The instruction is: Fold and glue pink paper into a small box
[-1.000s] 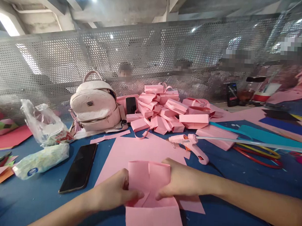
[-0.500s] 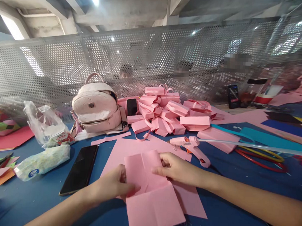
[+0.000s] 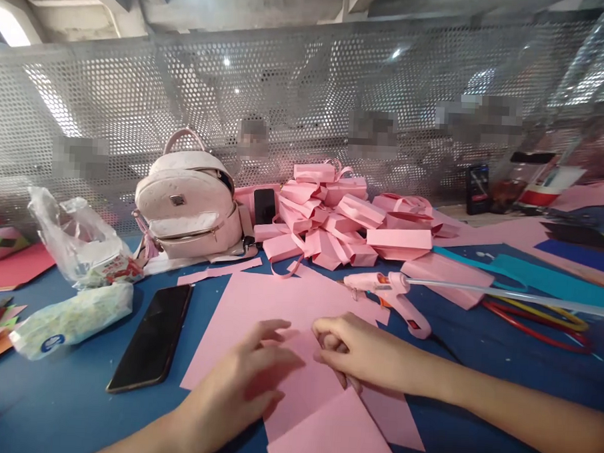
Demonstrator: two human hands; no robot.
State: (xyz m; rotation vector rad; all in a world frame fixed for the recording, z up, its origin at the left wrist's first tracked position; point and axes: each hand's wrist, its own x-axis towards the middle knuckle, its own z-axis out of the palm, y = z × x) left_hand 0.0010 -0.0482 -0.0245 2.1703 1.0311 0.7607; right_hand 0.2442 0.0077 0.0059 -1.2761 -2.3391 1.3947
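Note:
A creased sheet of pink paper [image 3: 333, 431] lies tilted in front of me, its near part folded into a flap. At its right edge, my right hand [image 3: 349, 349] has its fingers curled and pressed together on the paper; part of the grip is hidden. My left hand [image 3: 242, 384] hovers over the paper's left side, fingers apart and holding nothing. Under the folded piece spreads a larger pink sheet [image 3: 253, 301] on the blue table. Just beyond my right hand lies a pink glue gun [image 3: 393, 297] with a long clear glue stick in its back.
A heap of folded pink paper boxes [image 3: 327, 221] stands at the back, beside a pale pink backpack [image 3: 187, 201]. To the left lie a black phone [image 3: 152, 337] and a tissue pack [image 3: 78, 320]. Red and yellow loops [image 3: 542, 324] lie right. A perforated metal screen [image 3: 298, 86] runs behind.
My left hand has let go of the folded paper, its fingers spreading. My right hand has closed further at the paper's right side. The raised upper part of the paper now lies lower.

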